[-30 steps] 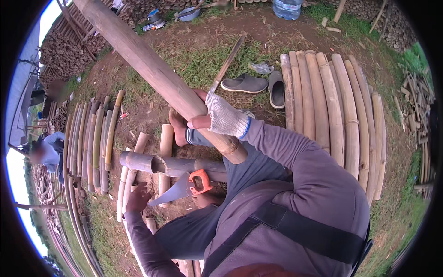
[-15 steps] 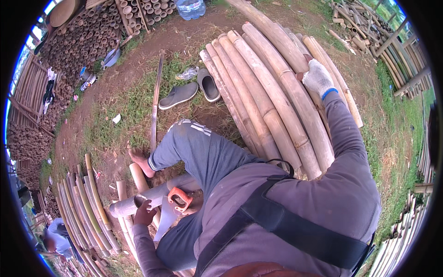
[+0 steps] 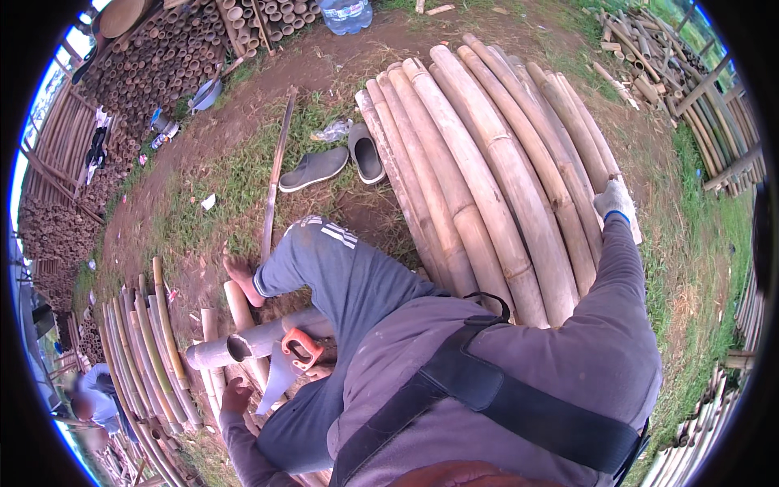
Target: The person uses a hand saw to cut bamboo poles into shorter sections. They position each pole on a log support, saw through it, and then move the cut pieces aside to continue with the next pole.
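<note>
My right hand point(image 3: 615, 200), in a pale knit glove with a blue cuff, is closed at the near end of a bamboo pole point(image 3: 568, 122). That pole lies along the right side of a row of thick, pale bamboo poles point(image 3: 487, 187). My left hand point(image 3: 235, 396) is bare and holds nothing, its fingers loosely apart. It is just below a grey bamboo length point(image 3: 209, 354) that shows a round opening in its side. Beside that opening stands a handsaw point(image 3: 302, 349) with an orange handle, its blade pointing down, near my bent leg.
Grey clogs point(image 3: 315, 169) and a long bamboo strip point(image 3: 280, 154) lie on the grass ahead. More poles point(image 3: 154, 357) rest at the left, where another person point(image 3: 101, 398) is partly visible. Stacked bamboo point(image 3: 170, 65) and a water jug point(image 3: 346, 15) are at the back.
The pole in my gloved hand has come down and back onto the row; that hand has moved right and nearer. My left hand has come away from the opening in the grey bamboo.
</note>
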A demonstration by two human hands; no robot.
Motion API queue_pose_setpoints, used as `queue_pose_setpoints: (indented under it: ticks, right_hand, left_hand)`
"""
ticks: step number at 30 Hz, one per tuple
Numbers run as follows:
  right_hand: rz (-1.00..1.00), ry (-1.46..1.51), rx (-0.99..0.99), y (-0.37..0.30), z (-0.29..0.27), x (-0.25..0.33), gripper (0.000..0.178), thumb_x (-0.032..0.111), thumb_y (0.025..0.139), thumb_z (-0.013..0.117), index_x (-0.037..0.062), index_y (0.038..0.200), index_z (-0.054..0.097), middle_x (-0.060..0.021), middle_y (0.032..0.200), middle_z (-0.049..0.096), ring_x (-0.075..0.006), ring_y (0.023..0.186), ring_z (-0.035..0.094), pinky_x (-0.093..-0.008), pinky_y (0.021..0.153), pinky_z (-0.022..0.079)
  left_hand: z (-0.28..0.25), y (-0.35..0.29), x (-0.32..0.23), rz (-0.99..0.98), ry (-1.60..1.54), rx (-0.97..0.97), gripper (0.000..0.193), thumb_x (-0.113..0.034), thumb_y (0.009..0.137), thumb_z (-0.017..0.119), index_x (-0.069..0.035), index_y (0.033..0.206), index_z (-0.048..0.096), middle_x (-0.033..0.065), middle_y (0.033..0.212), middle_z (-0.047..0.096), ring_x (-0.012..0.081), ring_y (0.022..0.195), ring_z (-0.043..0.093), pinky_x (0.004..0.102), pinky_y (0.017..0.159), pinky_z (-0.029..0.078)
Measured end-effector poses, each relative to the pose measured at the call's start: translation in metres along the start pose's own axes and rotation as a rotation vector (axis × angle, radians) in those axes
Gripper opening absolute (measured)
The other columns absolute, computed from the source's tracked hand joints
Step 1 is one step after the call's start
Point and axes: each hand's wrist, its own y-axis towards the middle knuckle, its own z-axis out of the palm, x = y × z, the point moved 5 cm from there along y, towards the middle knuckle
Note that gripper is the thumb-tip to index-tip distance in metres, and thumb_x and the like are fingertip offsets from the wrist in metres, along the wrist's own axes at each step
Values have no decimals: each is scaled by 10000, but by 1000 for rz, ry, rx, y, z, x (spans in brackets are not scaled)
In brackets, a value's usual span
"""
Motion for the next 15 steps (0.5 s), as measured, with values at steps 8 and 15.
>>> queue_pose_setpoints:
  ticks: [8, 15]
  right_hand:
    - [-87, 147, -170, 35, -18, 89, 568, 313, 944, 692, 68, 1454, 645, -224, 1412, 689, -417, 1320, 654, -522, 1096, 532]
    - [-914, 551, -505, -76, -86, 311, 481, 175, 993, 732, -4, 1428, 634, -229, 1392, 682, -401, 1285, 646, -476, 1088, 516]
  left_hand:
    - [-29, -6, 39, 170, 30, -300, 630, -347, 920, 808, -44, 1439, 621, 178, 1064, 802, 311, 981, 779, 437, 886, 610]
    - [-82, -74, -69, -118, -106, -346, 632, -407, 940, 774, -165, 1499, 604, 172, 1328, 746, 361, 1242, 703, 458, 1098, 536]
